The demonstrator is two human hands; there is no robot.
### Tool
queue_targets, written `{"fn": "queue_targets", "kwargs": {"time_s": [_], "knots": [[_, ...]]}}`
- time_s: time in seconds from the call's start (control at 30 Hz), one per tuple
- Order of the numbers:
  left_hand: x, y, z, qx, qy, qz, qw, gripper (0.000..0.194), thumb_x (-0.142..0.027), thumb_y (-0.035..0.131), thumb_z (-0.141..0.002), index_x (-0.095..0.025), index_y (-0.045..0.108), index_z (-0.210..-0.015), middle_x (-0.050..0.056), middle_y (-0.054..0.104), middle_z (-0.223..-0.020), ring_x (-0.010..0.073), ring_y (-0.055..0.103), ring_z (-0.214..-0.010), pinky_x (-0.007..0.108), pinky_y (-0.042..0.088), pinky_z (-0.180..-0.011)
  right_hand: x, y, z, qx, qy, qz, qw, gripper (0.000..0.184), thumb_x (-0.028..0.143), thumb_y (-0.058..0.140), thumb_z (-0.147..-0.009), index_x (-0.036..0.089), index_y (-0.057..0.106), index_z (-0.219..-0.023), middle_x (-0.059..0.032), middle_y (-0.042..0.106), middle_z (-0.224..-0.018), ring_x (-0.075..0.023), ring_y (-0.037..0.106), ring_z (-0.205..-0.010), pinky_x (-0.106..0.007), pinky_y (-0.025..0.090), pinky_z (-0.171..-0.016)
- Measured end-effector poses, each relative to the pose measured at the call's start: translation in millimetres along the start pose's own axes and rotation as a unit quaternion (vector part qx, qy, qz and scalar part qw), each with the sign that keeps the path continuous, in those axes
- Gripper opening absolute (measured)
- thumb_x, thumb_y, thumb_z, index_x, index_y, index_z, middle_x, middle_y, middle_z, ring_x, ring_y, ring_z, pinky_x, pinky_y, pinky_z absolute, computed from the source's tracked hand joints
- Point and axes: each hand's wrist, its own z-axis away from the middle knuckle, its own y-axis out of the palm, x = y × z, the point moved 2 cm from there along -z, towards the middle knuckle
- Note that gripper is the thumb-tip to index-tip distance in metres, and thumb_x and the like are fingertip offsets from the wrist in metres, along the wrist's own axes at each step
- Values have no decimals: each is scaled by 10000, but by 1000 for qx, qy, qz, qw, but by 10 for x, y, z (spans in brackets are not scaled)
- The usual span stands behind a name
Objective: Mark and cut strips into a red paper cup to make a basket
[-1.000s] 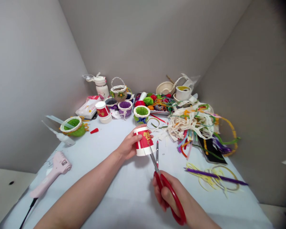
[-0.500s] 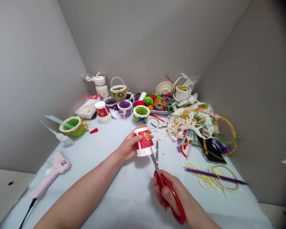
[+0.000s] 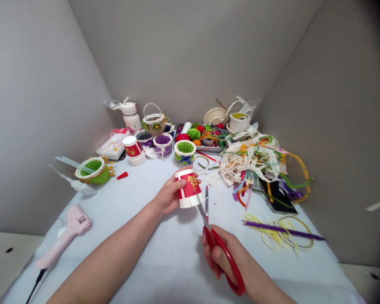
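My left hand (image 3: 169, 195) is closed round a paper cup (image 3: 184, 193), white with a red band and gold lettering, its rim facing down toward me. At least one slit shows in the wall near that rim. My right hand (image 3: 223, 253) grips red-handled scissors (image 3: 226, 257), fingers through the loops. Their blades reach up to the cup's near wall and overlap it; how far they are parted is hard to see. Just right of the cup lies a pen (image 3: 207, 202) on the table. Behind it stands a small green basket (image 3: 185, 157) with a white rim.
A pink glue gun (image 3: 65, 236) lies at left, near a glue bottle (image 3: 82, 188) and a green basket (image 3: 98, 176). Stacked paper cups (image 3: 134, 150) stand farther back. Yarn balls fill a tray (image 3: 209, 148). At right are tangled lace trims (image 3: 250, 162), a phone (image 3: 280, 202) and a purple pen (image 3: 285, 231).
The whole view has shifted slightly, with the table's things appearing a little farther left. My hands keep their grips on the cup and scissors, and the blades remain at the cup's wall.
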Motion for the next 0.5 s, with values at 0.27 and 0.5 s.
{"fn": "queue_targets", "kwargs": {"time_s": [0.27,0.5], "knots": [[-3,-10,0,-4,-1,-8,1000,636,-223,789,-714,-216,549,-1303,97,680,-1148,269,656,-1047,408,539,-871,27,-4,7,3,7,2,1000,742,878,480,-691,175,464,-927,42,503,-644,-79,446,-527,-210,343,-494],[-1,3,1,-6,-5,-8,1000,636,-225,796,-705,-217,551,-1291,93,683,-1137,264,663,-1029,405,541,-865,53,2,-9,-4,12,-3,1000,745,892,491,-662,188,456,-904,51,489,-631,-79,436,-516,-215,349,-493]]}}
